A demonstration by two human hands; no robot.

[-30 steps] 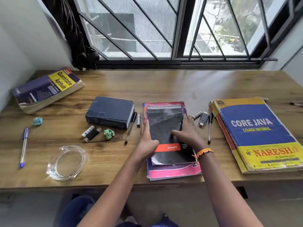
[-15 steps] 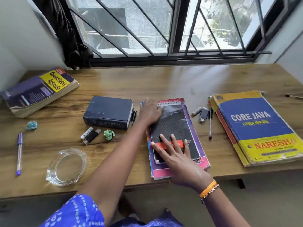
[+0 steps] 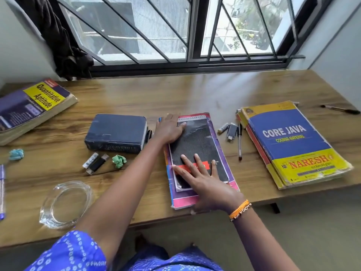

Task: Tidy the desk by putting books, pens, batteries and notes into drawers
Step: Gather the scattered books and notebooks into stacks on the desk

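A black spiral notebook (image 3: 197, 145) lies on a pink book (image 3: 182, 200) at the middle of the desk's front. My left hand (image 3: 169, 130) lies over the stack's far left corner. Fingers spread, my right hand (image 3: 205, 184) presses the notebook's near end, its thumb tucked under the stack's near edge. Other books: a thick dark blue one (image 3: 117, 132), "Quantitative Aptitude" (image 3: 33, 106) far left, and a "Core Java" pile (image 3: 293, 143) on the right. A black pen (image 3: 239, 141), a battery (image 3: 223, 127) and a USB stick (image 3: 231, 131) lie right of the stack.
Two small sticks (image 3: 94, 163), a green paper ball (image 3: 119, 161), a teal paper ball (image 3: 16, 154), a purple pen (image 3: 2, 190) and a glass ashtray (image 3: 66, 204) lie at the left. Another pen (image 3: 340, 109) rests far right. A barred window backs the desk.
My left hand slid from the stack's left side to its far left corner. My right hand drew back to the stack's near end. The stack now sits slightly skewed.
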